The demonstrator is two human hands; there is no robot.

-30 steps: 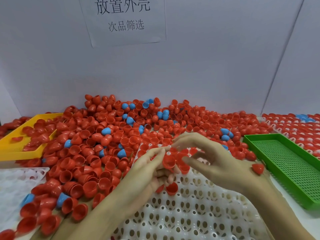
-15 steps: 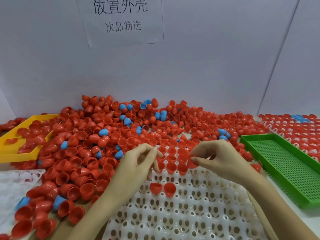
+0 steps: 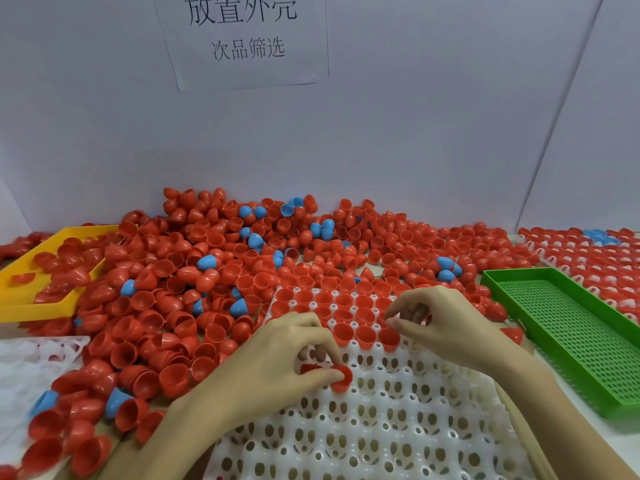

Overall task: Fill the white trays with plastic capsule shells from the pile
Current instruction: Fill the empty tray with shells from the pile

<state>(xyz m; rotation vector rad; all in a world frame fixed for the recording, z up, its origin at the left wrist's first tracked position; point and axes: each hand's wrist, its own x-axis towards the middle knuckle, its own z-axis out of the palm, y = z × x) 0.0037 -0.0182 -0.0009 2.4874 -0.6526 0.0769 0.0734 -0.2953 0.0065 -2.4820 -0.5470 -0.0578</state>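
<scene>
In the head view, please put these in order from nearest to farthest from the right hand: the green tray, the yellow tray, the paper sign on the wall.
From the right hand:
1. Green tray: just to its right, on the table.
2. Yellow tray: far left, across the pile of shells.
3. Paper sign: high on the back wall, behind everything.

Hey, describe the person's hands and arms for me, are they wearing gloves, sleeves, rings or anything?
Nothing worn shows. The left hand and right hand are bare, with no gloves, rings or watch visible. Both forearms are bare as far as the bottom edge of the picture, with no sleeve in view. The fingers are slender, with short, unpainted nails.
</scene>
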